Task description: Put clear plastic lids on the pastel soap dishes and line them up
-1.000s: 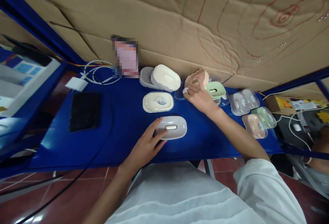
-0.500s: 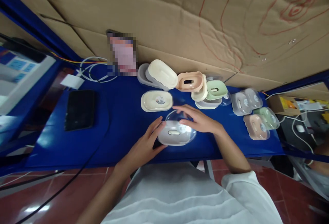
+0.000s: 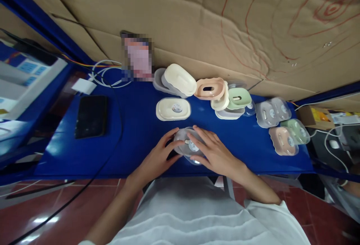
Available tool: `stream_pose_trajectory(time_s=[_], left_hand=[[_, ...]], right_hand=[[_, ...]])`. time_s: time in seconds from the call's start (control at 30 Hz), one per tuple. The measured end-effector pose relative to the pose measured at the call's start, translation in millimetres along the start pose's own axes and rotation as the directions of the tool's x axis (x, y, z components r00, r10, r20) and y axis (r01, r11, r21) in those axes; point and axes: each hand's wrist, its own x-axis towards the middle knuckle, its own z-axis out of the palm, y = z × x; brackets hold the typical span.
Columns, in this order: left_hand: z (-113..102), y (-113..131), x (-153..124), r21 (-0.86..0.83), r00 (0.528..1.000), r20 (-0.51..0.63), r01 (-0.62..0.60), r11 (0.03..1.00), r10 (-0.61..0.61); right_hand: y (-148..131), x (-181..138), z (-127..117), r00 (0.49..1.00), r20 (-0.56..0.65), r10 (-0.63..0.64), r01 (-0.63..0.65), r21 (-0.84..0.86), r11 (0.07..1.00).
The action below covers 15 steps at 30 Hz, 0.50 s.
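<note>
Creased cardboard [image 3: 168, 12] backs a smooth blue table [image 3: 139, 125], where a rounded grey plastic dish [image 3: 180, 137] sits near the front edge under a glossy clear lid [image 3: 193, 146]. Left hand [image 3: 157, 157] grips the dish's left side; right hand [image 3: 218, 153] grasps the lid, fingers spread. Blue tabletop spreads either side, crossed leftward by a black cable [image 3: 120, 119]. Just behind sits a cream dish [image 3: 167, 108]; farther right, a peach dish [image 3: 218, 87] and green dish [image 3: 245, 98] crowd the back

Soft blur, glare on floor [image 3: 73, 218]

Creased cardboard wall [image 3: 174, 20], blue table [image 3: 140, 128], glossy red tiled floor [image 3: 81, 211]
</note>
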Motion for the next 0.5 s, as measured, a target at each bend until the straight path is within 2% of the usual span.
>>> stream_pose_trajectory(time_s=[0.13,0.2,0.37,0.5], left_hand=[[0,2,0,0.028,1.000,0.006,0.003,1.000,-0.003],[0,2,-1,0.040,1.000,-0.003,0.014,0.999,-0.014],[1,-3,-3,0.048,0.999,-0.026,0.029,0.998,-0.028],[2,-4,-4,0.056,0.999,-0.043,0.009,0.998,-0.007]], right_hand=[[9,6,-8,0.987,0.079,-0.137,0.132,0.064,0.989],[10,10,-3,0.987,0.078,-0.141,0.137,0.046,0.989],[9,13,37,0.980,-0.121,-0.160,0.146,-0.123,0.982],[7,7,59,0.962,-0.201,-0.185,0.124,-0.282,0.951]])
